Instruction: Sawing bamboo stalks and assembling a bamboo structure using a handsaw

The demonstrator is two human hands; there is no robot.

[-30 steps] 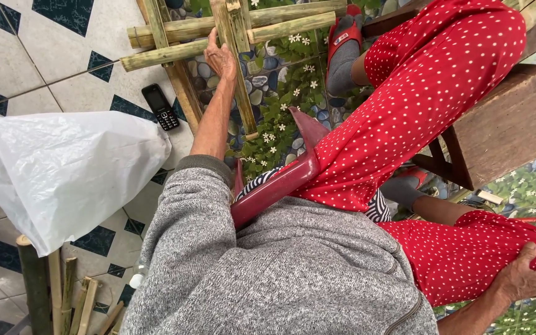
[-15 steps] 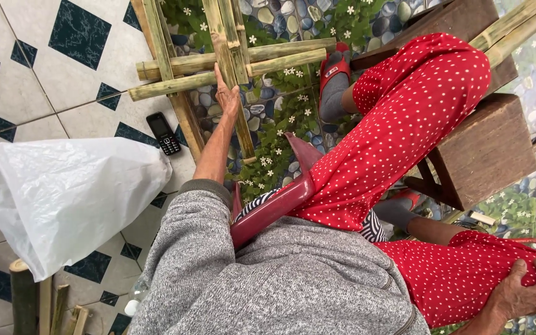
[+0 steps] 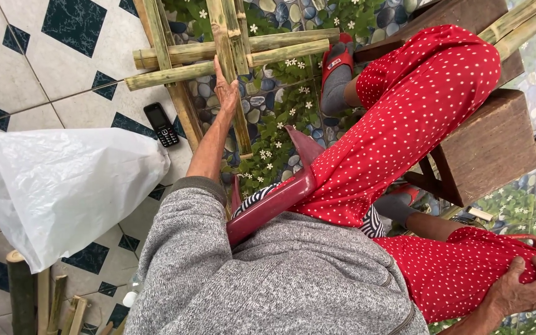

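A bamboo frame (image 3: 175,68) of lashed green-yellow poles lies on the floor ahead of me. My left hand (image 3: 225,89) reaches out from a grey sleeve and lies flat against an upright pole (image 3: 238,124) of the frame, fingers stretched along it and holding nothing. My right hand (image 3: 528,290) sits at the lower right, fingers curled over my knee in red trousers with white dots (image 3: 460,267). A dark red plastic piece (image 3: 280,195) lies across my lap.
A black mobile phone (image 3: 160,125) lies on the tiles beside the frame. A white plastic bag (image 3: 63,186) covers the left. Cut bamboo pieces (image 3: 32,298) stand at the lower left. A wooden stool (image 3: 491,146) is under my leg. More bamboo poles (image 3: 522,28) cross the upper right.
My left hand went from a curled hold on the pole to flat, straight fingers along it. The view shifted slightly. My right hand stays on the knee.
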